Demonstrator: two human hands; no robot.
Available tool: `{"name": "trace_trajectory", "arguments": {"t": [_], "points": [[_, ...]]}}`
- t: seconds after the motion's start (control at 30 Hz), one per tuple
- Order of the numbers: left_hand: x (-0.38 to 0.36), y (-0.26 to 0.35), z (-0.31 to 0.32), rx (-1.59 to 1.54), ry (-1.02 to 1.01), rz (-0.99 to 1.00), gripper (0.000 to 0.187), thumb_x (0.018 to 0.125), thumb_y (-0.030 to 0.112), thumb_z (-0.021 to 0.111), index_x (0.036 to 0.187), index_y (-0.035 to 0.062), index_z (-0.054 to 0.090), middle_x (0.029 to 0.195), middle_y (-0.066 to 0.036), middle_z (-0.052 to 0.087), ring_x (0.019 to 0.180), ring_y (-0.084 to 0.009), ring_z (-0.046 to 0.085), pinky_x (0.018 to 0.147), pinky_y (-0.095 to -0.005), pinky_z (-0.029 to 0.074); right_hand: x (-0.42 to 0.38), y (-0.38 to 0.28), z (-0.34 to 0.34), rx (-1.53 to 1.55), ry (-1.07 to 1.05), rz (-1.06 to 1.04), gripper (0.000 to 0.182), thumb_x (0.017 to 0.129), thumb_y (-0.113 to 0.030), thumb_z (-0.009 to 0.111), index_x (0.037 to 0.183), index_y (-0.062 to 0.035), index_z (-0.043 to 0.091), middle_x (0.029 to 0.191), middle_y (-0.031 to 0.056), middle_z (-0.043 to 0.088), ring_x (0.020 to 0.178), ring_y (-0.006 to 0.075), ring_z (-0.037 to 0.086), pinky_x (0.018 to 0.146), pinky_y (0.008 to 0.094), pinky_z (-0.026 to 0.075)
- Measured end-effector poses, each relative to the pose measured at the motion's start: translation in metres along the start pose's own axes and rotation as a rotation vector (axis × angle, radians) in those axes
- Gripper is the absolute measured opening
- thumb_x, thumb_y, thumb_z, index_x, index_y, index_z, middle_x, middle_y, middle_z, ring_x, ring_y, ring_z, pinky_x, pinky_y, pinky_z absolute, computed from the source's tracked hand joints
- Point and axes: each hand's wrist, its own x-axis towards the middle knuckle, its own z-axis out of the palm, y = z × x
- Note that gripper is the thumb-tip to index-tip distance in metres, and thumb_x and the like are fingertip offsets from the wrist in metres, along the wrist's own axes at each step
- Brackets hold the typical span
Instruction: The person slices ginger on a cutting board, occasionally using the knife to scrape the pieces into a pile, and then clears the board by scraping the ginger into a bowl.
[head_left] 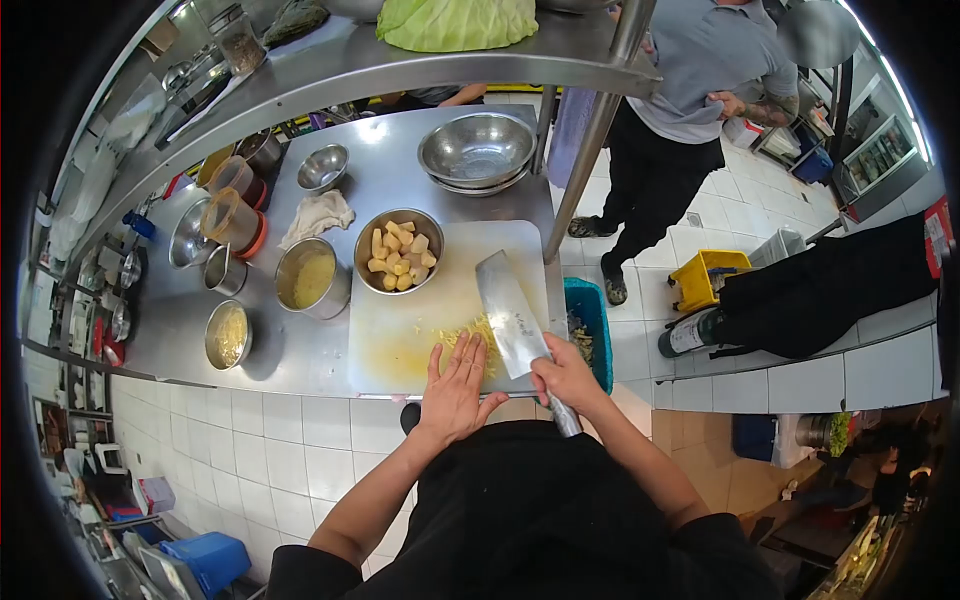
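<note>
My right hand (567, 374) is closed around the handle of a broad cleaver (512, 315), whose blade points away from me over the right side of the white cutting board (460, 255). With fingers stretched out, my left hand (458, 388) lies at the board's front edge, touching small yellow chopped pieces (472, 330). More of these pieces lie between the hand and the blade. A metal bowl of peeled, pale yellow chunks (403, 250) stands on the board's back left part. Left of the board, a metal pot (312, 278) holds something yellowish.
A small bowl (229, 335), a cloth (318, 218), stacked bowls (477, 150) and plastic containers (230, 220) stand on the steel table. Above its far side runs a shelf (480, 62) with a cabbage. A teal bin (588, 325) sits right of the table; a person (680, 100) stands beyond.
</note>
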Motion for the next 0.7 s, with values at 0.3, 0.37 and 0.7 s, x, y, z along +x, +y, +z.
{"name": "trace_trajectory", "arguments": {"t": [0.3, 0.37, 0.7], "points": [[-0.007, -0.010, -0.043, -0.299, 0.326, 0.272, 0.040, 0.094, 0.010, 0.081, 0.131, -0.0015, 0.073, 0.143, -0.016, 0.073, 0.135, -0.0334, 0.067, 0.118, -0.0513, 0.048, -0.014, 0.024, -0.009, -1.292, 0.395, -0.705, 0.014, 0.092, -0.013, 0.069, 0.103, -0.0105, 0.061, 0.086, 0.0106, 0.065, 0.085, 0.0321, 0.070, 0.075, 0.0481, 0.057], [-0.005, -0.003, -0.041, -0.244, 0.209, 0.295, 0.048, 0.101, 0.023, 0.079, 0.140, -0.0032, 0.070, 0.149, -0.019, 0.070, 0.143, -0.0349, 0.064, 0.121, -0.0479, 0.049, -0.009, 0.033, -0.001, -1.312, 0.434, -0.775, 0.012, 0.089, -0.014, 0.069, 0.098, -0.0119, 0.061, 0.086, 0.0078, 0.063, 0.087, 0.0289, 0.069, 0.076, 0.0465, 0.056], [0.029, -0.034, 0.000, -0.177, -0.174, 0.225, 0.094, 0.112, 0.063, 0.055, 0.173, -0.0058, 0.033, 0.181, -0.028, 0.032, 0.171, -0.0432, 0.026, 0.140, -0.0526, 0.020, 0.005, 0.048, 0.028, -1.331, 0.320, -0.950, 0.010, 0.086, -0.017, 0.069, 0.089, -0.0131, 0.060, 0.083, 0.0047, 0.063, 0.081, 0.0236, 0.067, 0.074, 0.0386, 0.053]]}}
